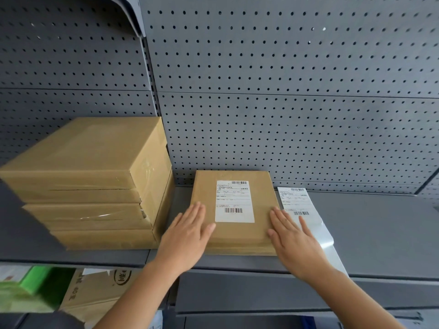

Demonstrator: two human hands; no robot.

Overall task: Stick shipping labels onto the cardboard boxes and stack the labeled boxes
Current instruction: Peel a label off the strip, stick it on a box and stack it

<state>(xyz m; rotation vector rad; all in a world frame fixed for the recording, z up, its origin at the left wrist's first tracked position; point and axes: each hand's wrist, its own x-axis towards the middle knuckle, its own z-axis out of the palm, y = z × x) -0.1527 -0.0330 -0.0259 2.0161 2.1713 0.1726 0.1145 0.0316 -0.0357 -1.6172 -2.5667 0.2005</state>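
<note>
A flat cardboard box (pixel 206 193) lies on the grey shelf (pixel 380 229), with a white shipping label (pixel 234 200) stuck on its top face. My left hand (pixel 187 236) lies flat, fingers spread, on the box's near left corner. My right hand (pixel 294 243) lies flat over the box's near right edge, partly covering a strip of labels (pixel 297 203) that lies on the shelf just right of the box. To the left stands a stack of three plain cardboard boxes (pixel 90 181), none showing a label.
A grey pegboard wall (pixel 285 91) backs the shelf. On the lower shelf at the bottom left sit a printed brown carton (pixel 95 295) and green packaging (pixel 35 286). The shelf's front edge runs just below the box.
</note>
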